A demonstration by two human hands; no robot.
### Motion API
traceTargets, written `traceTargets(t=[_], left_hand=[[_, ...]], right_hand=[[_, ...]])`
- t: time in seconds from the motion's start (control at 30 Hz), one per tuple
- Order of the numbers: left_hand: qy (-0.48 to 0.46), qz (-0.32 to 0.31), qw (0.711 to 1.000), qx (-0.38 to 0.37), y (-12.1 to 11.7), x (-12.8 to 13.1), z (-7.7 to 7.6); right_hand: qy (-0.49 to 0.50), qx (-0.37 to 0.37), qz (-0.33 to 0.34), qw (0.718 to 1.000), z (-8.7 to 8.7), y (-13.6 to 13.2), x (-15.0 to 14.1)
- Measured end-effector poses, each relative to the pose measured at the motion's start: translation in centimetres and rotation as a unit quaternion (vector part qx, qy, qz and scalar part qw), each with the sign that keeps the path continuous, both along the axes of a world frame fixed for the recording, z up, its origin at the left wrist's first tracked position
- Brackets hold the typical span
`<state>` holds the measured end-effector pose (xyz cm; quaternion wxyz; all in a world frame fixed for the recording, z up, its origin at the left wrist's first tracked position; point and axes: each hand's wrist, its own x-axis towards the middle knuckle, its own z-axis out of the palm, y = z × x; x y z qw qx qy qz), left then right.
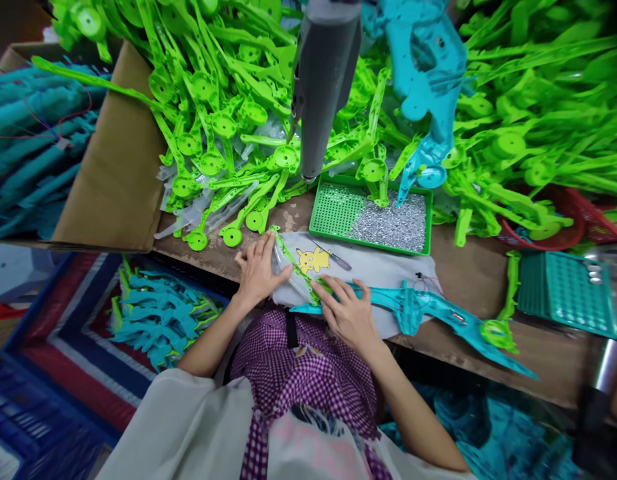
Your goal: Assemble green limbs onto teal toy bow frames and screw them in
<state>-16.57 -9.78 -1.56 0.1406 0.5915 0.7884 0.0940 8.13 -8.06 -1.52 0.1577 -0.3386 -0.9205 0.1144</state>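
Observation:
On a grey cloth with a yellow cartoon figure lie a narrow green plastic strip and a clear plastic piece beside it. My left hand rests at their upper left end, fingers stretched, thumb out over the clear piece. The fingers of my right hand close on the strip's lower end; their tips are partly hidden. Under and beside that hand runs a long blue plastic toy part with thin wires. A dark-tipped slim tool lies on the cloth.
A grey electric screwdriver hangs overhead. Behind the cloth stands a green tray of small silvery screws. Green plastic parts pile up at the back. A cardboard box holds blue parts at left; green stacked trays stand at right.

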Motion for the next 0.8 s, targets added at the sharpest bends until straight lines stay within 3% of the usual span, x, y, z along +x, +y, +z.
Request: traceTargets(t=[0.2,0.4,0.5,0.57,0.67,0.8], left_hand=[[-0.005,0.009,1.000,0.015,-0.3,0.0,-0.4],[0.002,0.002,1.000,0.021,-0.1,0.0,-0.1],[0.009,-0.017,1.000,0.011,0.2,-0.1,0.5],[0.009,-0.032,0.999,0.011,0.4,-0.2,0.8],[0.003,-0.036,0.999,0.012,0.4,-0.3,0.6],[-0.007,-0.026,1.000,0.016,0.2,-0.2,-0.1]], right_hand=[[0.048,-0.019,-0.046,0.998,2.3,0.3,0.9],[0.211,-0.015,-0.126,0.969,8.4,4.5,-1.2],[0.287,-0.022,-0.120,0.950,11.6,6.3,-3.6],[0.316,-0.030,-0.105,0.943,12.4,6.8,-4.7],[0.291,-0.061,-0.088,0.951,10.6,6.3,-4.6],[0.200,-0.103,-0.086,0.971,4.8,3.7,-1.6]])
